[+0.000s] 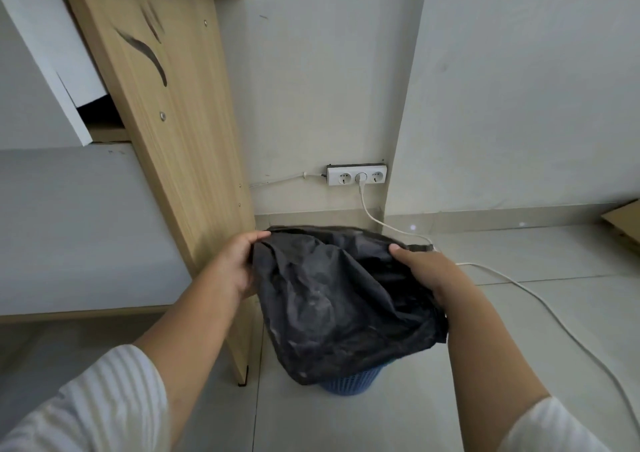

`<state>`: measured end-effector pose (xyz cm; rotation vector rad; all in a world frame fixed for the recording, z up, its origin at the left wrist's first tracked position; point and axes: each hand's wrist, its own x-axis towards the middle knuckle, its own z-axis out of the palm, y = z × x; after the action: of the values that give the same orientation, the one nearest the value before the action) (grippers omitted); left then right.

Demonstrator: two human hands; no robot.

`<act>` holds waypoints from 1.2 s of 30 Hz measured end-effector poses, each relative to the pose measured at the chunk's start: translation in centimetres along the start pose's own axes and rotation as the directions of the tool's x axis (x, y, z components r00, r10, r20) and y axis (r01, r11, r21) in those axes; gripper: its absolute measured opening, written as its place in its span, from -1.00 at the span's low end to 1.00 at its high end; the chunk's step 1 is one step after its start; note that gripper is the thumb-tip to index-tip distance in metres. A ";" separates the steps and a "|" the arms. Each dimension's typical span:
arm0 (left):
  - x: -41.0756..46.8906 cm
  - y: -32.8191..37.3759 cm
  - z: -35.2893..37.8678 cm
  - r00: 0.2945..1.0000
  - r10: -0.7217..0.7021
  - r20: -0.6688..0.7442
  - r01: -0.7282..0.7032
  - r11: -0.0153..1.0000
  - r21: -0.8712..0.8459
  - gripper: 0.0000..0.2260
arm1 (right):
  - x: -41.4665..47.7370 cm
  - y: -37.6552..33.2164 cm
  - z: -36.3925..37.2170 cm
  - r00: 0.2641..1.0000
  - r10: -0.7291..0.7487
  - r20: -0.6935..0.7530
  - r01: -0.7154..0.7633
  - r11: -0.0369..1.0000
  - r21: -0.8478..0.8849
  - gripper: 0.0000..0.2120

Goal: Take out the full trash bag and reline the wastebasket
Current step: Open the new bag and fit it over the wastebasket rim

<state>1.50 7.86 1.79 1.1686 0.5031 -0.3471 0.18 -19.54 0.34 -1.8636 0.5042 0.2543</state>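
A black trash bag point(339, 299) hangs crumpled over a blue mesh wastebasket point(349, 382), hiding all but the basket's lower part. My left hand point(239, 264) grips the bag's top edge on the left, thumb on top near the wooden panel. On the right, my right hand point(422, 268) holds the bag's top edge, fingers curled into the plastic. The bag's mouth is stretched between both hands. What is inside the bag and the basket cannot be seen.
A wooden desk side panel point(180, 132) stands close on the left of the basket. A wall socket strip point(356, 175) sits low on the wall behind, with a white cable point(540, 299) trailing across the tiled floor to the right. Cardboard point(623, 223) lies at far right.
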 end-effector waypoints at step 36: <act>1.6 -8.1 3.7 0.987 0.018 -0.162 0.024 0.967 0.255 -0.66 | 0.0 -0.9 4.8 0.966 -0.253 -0.049 0.223 0.918 -0.329 -0.47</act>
<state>-0.62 1.44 -4.30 1.4556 0.6161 -0.3269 0.89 -14.81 -0.58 -2.2420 0.3028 0.0907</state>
